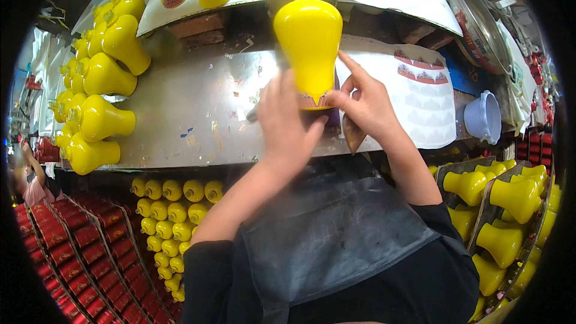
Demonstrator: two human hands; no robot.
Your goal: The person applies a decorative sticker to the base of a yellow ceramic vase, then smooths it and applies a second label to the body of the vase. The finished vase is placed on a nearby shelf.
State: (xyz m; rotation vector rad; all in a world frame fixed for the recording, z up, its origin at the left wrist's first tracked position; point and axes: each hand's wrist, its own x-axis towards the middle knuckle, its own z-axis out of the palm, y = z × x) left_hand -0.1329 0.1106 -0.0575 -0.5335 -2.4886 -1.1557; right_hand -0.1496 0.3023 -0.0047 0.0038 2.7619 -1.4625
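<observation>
A glossy yellow bottle, wide-shouldered with a narrow waist, lies with its clear neck pointing away from me. Its neck end lies at a grey support. Near its foot is a patterned decal band. My right hand is at the bottle's right side, thumb at the band and index finger stretched along the body; its other fingers curl in. A brown, flat, pointed piece sticks out beneath that palm. My left hand, smeared by motion, is along the bottle's left side near the foot.
A white decal sheet lies right of the bottle on the metal table. Yellow bottles line the left edge; more stand in racks below right. A pale bucket is far right. Red boxes are stacked lower left.
</observation>
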